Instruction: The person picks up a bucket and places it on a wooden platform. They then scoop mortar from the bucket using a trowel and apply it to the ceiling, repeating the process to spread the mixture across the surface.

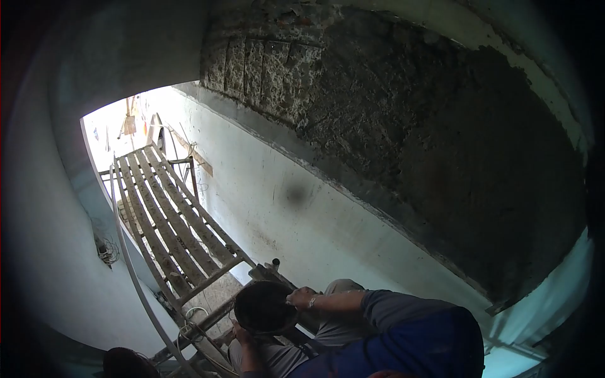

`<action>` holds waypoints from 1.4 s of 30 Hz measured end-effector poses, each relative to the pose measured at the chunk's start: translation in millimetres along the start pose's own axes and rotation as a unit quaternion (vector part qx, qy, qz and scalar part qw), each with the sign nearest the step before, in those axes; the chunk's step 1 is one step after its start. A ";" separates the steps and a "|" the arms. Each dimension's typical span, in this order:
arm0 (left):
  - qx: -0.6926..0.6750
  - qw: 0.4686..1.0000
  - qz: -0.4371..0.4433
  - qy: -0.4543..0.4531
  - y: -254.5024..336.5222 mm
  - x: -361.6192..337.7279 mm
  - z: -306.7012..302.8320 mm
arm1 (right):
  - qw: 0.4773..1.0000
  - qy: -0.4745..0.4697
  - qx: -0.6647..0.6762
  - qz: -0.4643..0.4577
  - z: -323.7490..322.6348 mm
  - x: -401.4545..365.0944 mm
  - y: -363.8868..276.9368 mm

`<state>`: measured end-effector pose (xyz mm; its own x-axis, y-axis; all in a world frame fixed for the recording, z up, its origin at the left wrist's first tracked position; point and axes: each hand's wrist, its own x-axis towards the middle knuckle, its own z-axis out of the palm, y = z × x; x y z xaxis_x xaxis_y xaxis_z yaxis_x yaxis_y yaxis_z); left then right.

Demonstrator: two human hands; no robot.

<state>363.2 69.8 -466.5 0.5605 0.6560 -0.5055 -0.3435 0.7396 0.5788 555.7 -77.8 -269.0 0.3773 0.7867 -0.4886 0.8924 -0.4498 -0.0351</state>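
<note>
Head view: the round pan is held just past the near end of the plank scaffold. The right hand is clenched on its far rim and the left hand grips its near rim. It looks stiff and probably heavy, so opposite rims suit it. The plastered wall crowds one side, and another person's head is below the scaffold's open edge.
</note>
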 end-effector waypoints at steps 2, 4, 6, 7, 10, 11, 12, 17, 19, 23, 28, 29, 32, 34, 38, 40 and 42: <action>0.026 1.000 -0.001 0.005 -5.7 9.8 -6.5 | 0.999 -0.019 -0.003 -0.045 11.9 5.4 12.0; 0.022 0.999 -0.014 -0.034 -10.5 14.3 -9.6 | 0.998 -0.021 -0.003 -0.061 18.0 0.5 14.4; 0.021 0.999 -0.006 -0.038 -2.6 1.9 -4.3 | 0.998 -0.004 0.000 -0.055 27.2 -3.5 7.9; 0.033 0.999 0.001 -0.034 7.3 -6.4 6.7 | 0.995 0.037 -0.019 -0.095 27.9 -7.0 9.3; 0.127 0.991 0.032 0.001 31.4 -38.6 32.3 | 0.975 0.150 -0.077 -0.142 14.0 -22.8 27.1; 0.194 0.979 0.054 0.023 44.1 -51.1 46.6 | 0.971 0.186 -0.105 -0.111 6.5 -23.6 31.1; 0.188 0.980 0.051 0.032 44.4 -52.6 44.2 | 0.967 0.191 -0.135 -0.105 -7.6 -25.1 36.2; -0.005 0.999 -0.011 0.034 29.5 -40.6 35.7 | 0.983 0.148 -0.068 -0.083 -43.1 -24.5 30.2; -0.016 0.999 -0.014 0.041 23.9 -33.7 34.2 | 0.998 0.001 0.023 -0.056 -49.3 -22.1 10.0; 0.029 0.997 0.004 0.074 22.6 -27.8 22.7 | 0.994 -0.068 -0.087 -0.018 -14.9 -6.6 22.7; -0.012 0.998 -0.004 0.061 24.0 -31.9 33.0 | 0.985 0.031 -0.170 -0.006 -53.2 -5.9 42.3; -0.020 0.999 -0.012 0.045 22.9 -31.6 33.2 | 0.982 0.069 -0.176 -0.013 -57.3 -7.4 44.9; -0.014 0.999 -0.014 0.028 9.2 -16.8 18.8 | 0.980 0.079 -0.181 0.011 -25.7 4.5 36.2; 0.008 0.999 -0.009 0.041 13.1 -18.8 18.5 | 0.990 0.031 -0.136 -0.038 -3.0 -3.0 21.4; 0.011 0.998 -0.005 0.055 15.6 -19.9 19.6 | 0.998 -0.043 -0.031 -0.045 1.1 -23.5 -17.3; -0.003 0.999 -0.009 0.038 1.6 -9.4 14.8 | 0.998 -0.048 0.021 -0.018 4.6 -22.6 -20.7; -0.014 0.999 -0.003 0.033 1.7 -8.2 12.0 | 0.996 -0.044 0.073 0.000 11.0 -22.2 -18.8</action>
<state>367.1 63.8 -453.7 0.5123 0.6594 -0.5502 -0.3618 0.7467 0.5581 527.8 -91.5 -267.1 0.3478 0.7492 -0.5636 0.8448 -0.5112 -0.1582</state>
